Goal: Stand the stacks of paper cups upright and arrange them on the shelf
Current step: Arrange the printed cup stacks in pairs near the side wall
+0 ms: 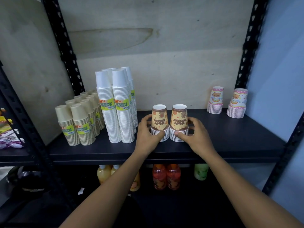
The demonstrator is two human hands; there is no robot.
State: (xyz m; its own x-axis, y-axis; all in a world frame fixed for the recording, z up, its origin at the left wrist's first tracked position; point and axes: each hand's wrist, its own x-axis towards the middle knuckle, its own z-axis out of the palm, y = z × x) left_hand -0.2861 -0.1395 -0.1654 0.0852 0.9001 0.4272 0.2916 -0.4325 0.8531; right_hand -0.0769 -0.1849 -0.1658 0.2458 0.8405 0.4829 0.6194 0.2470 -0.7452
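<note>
Dark shelf [213, 145], plywood backing: upright cup stacks
Your left hand [146, 135] and right hand [195, 137] each clasp one yellow stack [159, 124], [179, 124]; bottles [166, 176] below half hidden

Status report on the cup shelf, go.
Left hand gripping left birthday cup stack; right hand gripping right birthday cup stack. Both stacks upright, side by side on shelf. Nothing in the way; white cup stacks stand clear to the left.

A single head-worn wide-angle view — it faces the dark shelf [213, 132] head-on from close range, tilted slightly downward, so the level beneath that shelf also shows.
</note>
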